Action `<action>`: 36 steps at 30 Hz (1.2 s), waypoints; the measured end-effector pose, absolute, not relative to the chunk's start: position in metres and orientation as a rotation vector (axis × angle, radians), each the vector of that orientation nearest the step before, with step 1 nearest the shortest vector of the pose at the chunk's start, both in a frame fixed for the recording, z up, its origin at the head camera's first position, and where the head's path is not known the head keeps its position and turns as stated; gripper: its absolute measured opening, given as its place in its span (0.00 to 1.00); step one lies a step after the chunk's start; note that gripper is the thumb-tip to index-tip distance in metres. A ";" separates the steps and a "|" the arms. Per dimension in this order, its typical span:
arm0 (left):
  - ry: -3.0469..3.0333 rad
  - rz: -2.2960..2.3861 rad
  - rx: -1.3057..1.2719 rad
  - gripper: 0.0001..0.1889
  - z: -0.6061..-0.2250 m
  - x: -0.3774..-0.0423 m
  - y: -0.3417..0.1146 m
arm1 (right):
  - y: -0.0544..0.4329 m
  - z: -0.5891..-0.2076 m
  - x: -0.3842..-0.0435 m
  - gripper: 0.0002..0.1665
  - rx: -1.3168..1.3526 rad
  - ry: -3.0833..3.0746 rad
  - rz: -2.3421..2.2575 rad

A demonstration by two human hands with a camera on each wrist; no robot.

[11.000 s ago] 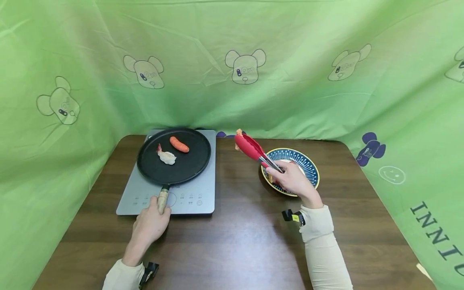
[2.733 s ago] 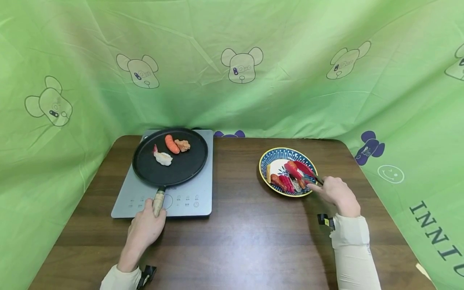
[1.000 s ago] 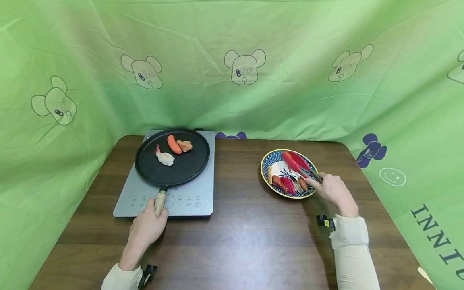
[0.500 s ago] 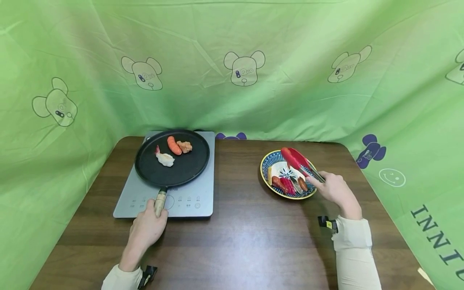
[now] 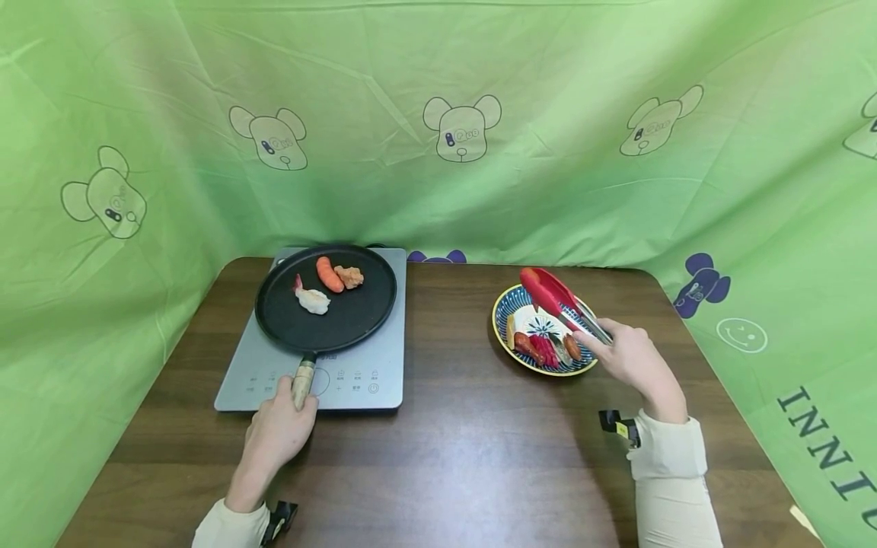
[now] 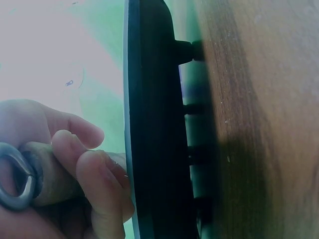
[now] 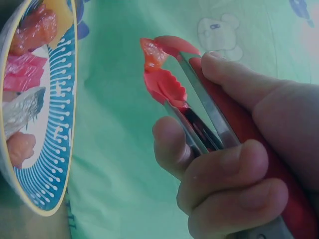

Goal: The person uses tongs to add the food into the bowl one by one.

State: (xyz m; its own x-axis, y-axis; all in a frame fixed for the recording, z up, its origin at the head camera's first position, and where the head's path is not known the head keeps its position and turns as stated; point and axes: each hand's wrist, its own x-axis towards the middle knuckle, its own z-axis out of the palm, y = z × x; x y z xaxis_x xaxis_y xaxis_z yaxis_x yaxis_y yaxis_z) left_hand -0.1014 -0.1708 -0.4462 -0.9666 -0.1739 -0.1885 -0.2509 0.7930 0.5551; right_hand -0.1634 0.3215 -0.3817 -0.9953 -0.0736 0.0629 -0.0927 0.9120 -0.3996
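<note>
My left hand [image 5: 281, 430] grips the pale wooden handle [image 5: 302, 383] of a flat black pan [image 5: 329, 327]; its fingers wrap the handle in the left wrist view. On the pan lie an orange-red sausage [image 5: 330, 275], a brown fried piece [image 5: 350, 277] and a white shrimp piece with a red tail [image 5: 313, 301]. Over at the right, my right hand [image 5: 633, 358] holds red-tipped metal tongs [image 5: 558, 301] above a blue-patterned plate [image 5: 502, 335]. In the right wrist view the tongs pinch a glossy orange-red food piece [image 7: 153, 54], clear of the plate.
Under the pan is a silver induction cooktop [image 5: 384, 358] with printed controls. The plate bears several other foods, among them a pink piece [image 5: 543, 350] and a brown glossy one [image 5: 526, 346]. Wooden table [image 5: 452, 441] spreads in front; a green curtain [image 5: 384, 183] encloses the back and sides.
The brown fried piece, in the tongs at first, now lies beside the sausage. The tongs went down into the plate, then rose slightly leftward with the orange-red piece. My left hand stays on the handle.
</note>
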 end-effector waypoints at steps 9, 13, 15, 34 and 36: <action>2.847 0.919 -0.361 0.27 -0.447 -0.101 -0.171 | 0.310 -0.378 -0.163 0.33 0.183 -3.020 0.644; 2.847 0.918 -0.360 0.28 -0.447 -0.101 -0.172 | 0.304 -0.376 -0.162 0.31 0.204 -3.021 0.659; 2.854 0.917 -0.350 0.27 -0.448 -0.101 -0.172 | 0.301 -0.376 -0.161 0.30 0.212 -3.018 0.662; 2.864 0.921 -0.348 0.28 -0.448 -0.104 -0.173 | 0.252 -0.374 -0.170 0.18 0.459 -2.936 0.738; 2.859 0.923 -0.351 0.28 -0.447 -0.103 -0.174 | 0.245 -0.373 -0.173 0.18 0.480 -2.928 0.756</action>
